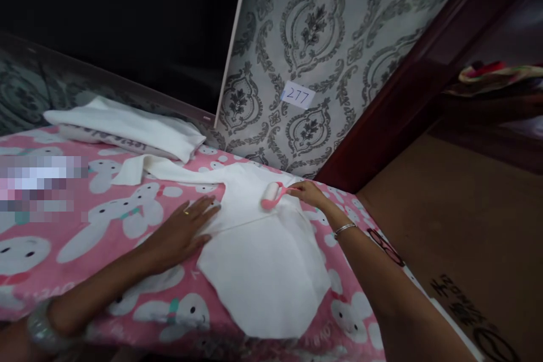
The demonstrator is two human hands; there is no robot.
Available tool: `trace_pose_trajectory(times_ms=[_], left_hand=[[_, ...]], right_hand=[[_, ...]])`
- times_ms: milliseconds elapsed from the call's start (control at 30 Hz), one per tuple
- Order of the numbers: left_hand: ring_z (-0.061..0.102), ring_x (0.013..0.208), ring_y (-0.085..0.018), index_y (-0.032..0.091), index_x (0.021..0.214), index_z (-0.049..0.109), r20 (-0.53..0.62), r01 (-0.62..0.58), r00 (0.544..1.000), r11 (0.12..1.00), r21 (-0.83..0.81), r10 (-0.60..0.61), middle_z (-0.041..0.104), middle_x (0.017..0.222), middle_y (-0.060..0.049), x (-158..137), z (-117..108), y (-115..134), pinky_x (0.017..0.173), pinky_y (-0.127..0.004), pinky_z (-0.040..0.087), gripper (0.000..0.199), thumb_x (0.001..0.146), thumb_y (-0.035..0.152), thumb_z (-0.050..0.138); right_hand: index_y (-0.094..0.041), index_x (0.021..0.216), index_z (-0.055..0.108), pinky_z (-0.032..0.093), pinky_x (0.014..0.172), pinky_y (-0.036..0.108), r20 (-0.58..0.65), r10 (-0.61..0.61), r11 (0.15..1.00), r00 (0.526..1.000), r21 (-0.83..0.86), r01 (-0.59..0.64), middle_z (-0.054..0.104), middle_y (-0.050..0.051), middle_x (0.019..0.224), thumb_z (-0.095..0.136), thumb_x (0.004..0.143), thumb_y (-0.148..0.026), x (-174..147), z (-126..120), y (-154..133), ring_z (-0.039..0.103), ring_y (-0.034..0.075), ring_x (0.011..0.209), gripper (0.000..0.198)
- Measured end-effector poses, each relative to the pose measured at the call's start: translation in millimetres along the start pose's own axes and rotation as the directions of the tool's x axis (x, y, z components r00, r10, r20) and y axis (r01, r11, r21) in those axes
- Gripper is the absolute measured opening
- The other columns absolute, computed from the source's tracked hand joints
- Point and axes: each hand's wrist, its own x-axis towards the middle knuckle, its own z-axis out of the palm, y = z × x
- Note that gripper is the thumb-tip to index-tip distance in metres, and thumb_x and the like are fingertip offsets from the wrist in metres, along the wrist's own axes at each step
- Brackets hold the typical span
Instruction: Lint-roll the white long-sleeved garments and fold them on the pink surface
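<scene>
A white long-sleeved garment [263,271] lies spread on a pink cloth with a rabbit print, one sleeve [182,171] stretched to the left. My right hand [307,193] grips the pink handle of a lint roller [270,194], whose white roll rests on the upper part of the garment. Flat at the garment's left edge is my left hand [186,232], fingers stretched out and touching the fabric. A ring shows on one of its fingers.
Folded white cloth [127,124] lies at the back left, under a large dark screen [114,17]. The pink cloth [161,288] covers the surface. A paper label [298,95] is on the patterned wall. Brown cardboard [445,226] stands at the right.
</scene>
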Motion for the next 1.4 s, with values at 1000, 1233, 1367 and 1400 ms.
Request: trace_pose_trajectory(times_ms=[1000,1233,1367,1400], left_hand=[[0.049,0.136,-0.028,0.044,0.154,0.023,-0.012,-0.116,0.992,0.966,0.232,0.122,0.038,0.157,0.002,-3.8,21.5,2.3,0.108,-0.046,0.046,0.069,0.091,0.055,0.050],[0.046,0.139,-0.028,0.043,0.154,0.024,0.021,-0.104,0.995,0.973,0.204,0.102,0.035,0.159,0.003,-1.6,18.1,7.2,0.111,-0.047,0.042,0.067,0.092,0.054,0.049],[0.045,0.139,-0.027,0.043,0.153,0.026,0.049,-0.104,0.994,0.975,0.197,0.096,0.036,0.158,0.002,-2.4,22.9,2.1,0.112,-0.047,0.040,0.065,0.093,0.053,0.048],[0.045,0.139,-0.027,0.043,0.153,0.027,0.049,-0.103,0.994,0.976,0.194,0.096,0.036,0.158,0.001,-2.5,24.0,0.7,0.112,-0.047,0.040,0.064,0.094,0.053,0.047]], right_hand=[[-0.014,0.112,0.072,0.047,0.073,0.032,-0.383,0.387,0.920,0.839,0.101,-0.378,0.073,0.015,0.103,0.044,0.092,-0.044,74.6,7.9,48.3,0.065,0.025,0.092,0.046],[-0.020,0.089,0.075,0.042,0.069,0.027,-0.295,0.168,0.986,0.941,0.046,-0.161,0.071,0.002,0.082,0.054,0.085,-0.047,16.1,15.2,36.2,0.061,0.020,0.081,0.035],[-0.020,0.087,0.073,0.041,0.067,0.027,-0.212,0.092,0.995,0.973,0.042,-0.085,0.070,0.003,0.080,0.049,0.086,-0.046,-22.8,19.5,47.4,0.059,0.019,0.076,0.035],[-0.020,0.085,0.073,0.041,0.066,0.027,-0.194,0.095,0.995,0.976,0.046,-0.088,0.069,0.002,0.078,0.048,0.086,-0.046,-31.0,14.4,52.7,0.058,0.019,0.074,0.036]])
